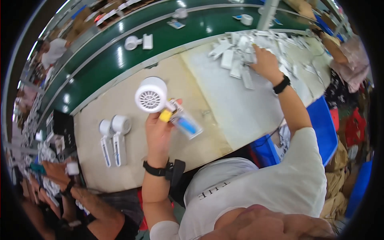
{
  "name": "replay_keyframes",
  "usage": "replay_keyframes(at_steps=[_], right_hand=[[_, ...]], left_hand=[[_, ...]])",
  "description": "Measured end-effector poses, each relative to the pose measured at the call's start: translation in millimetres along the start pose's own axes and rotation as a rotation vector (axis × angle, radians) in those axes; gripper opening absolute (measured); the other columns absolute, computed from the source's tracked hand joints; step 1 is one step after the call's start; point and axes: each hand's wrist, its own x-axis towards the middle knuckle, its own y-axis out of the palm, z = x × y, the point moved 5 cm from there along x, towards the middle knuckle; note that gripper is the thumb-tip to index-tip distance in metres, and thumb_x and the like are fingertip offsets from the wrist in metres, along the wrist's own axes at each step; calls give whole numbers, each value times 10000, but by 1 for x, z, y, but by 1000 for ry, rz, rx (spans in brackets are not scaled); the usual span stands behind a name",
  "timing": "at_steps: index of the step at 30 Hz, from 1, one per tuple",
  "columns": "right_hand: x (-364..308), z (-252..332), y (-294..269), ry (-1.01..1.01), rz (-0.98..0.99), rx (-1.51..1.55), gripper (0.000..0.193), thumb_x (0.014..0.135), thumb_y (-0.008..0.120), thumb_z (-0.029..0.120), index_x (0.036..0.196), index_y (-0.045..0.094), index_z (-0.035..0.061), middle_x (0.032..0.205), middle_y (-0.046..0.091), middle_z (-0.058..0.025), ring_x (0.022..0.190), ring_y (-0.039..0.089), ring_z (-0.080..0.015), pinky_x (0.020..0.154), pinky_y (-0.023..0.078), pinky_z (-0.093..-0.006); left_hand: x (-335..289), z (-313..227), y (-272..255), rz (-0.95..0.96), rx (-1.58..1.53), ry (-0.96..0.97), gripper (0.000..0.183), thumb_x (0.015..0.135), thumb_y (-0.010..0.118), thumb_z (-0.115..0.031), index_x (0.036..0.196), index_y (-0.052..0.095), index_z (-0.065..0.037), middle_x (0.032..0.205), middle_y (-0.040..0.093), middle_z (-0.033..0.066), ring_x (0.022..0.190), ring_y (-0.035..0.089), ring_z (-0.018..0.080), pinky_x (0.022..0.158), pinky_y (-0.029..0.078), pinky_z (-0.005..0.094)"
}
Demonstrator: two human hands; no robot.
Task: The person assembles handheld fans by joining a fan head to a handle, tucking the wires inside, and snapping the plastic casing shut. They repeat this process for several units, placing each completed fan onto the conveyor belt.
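My left hand (156,134) is closed around a white handheld fan (151,95), held above the table. Its round head with a spoked grille points up. The handle stands open, showing a blue battery (186,125) and a yellow piece (165,115). My right hand (265,63) is over a heap of white plastic handle covers (236,60) at the far right, thumb and forefinger apart; its other fingers are partly hidden. Two more white fans (116,138) lie side by side on the table, left of my left hand.
Beyond the table (204,154) runs a green conveyor belt (100,64) carrying a few white fan parts (137,42). A metal post (267,16) rises behind the heap. Blue bins (322,130) stand at the right. Co-workers' arms (90,202) show at the left and right.
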Motion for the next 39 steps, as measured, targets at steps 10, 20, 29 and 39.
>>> replay_keyframes(at_steps=[10, 20, 29, 39], right_hand=[[-22, 38, -39, -170, -205, 596, 449, 870, 465, 87, 1303, 387, 1, 1275, 459, -218, 1131, 484, -348, 953, 377, -344], [-93, 216, -83, -830, -151, 716, 598, 664, 721, 126, 1203, 473, 52, 1188, 526, -151, 1038, 540, -324, 866, 450, -354], [-109, 250, -73, -751, -468, 469, 638, 638, 714, 146, 1217, 461, 56, 1232, 507, -126, 1038, 555, -280, 861, 474, -336], [-87, 224, -81, -743, -175, 980, 505, 749, 695, 294, 1127, 511, 16, 1056, 553, -158, 965, 551, -241, 813, 438, -287]], left_hand=[[2, 5, 3, -106, -160, 40, 317, 913, 508, -137, 1193, 484, 9, 1191, 543, 155, 1005, 587, 221, 802, 529, 349], [2, 9, -9, -271, -193, 169, 309, 917, 506, -151, 1180, 473, 7, 1164, 544, 108, 1033, 569, 202, 871, 498, 352], [-6, 2, -6, -305, -150, 252, 314, 912, 521, -149, 1179, 471, 9, 1135, 548, 91, 1000, 564, 165, 825, 492, 312], [-13, -37, -13, -235, -178, 449, 318, 872, 572, -116, 1164, 499, -12, 1095, 581, 127, 1014, 564, 227, 893, 448, 375]])
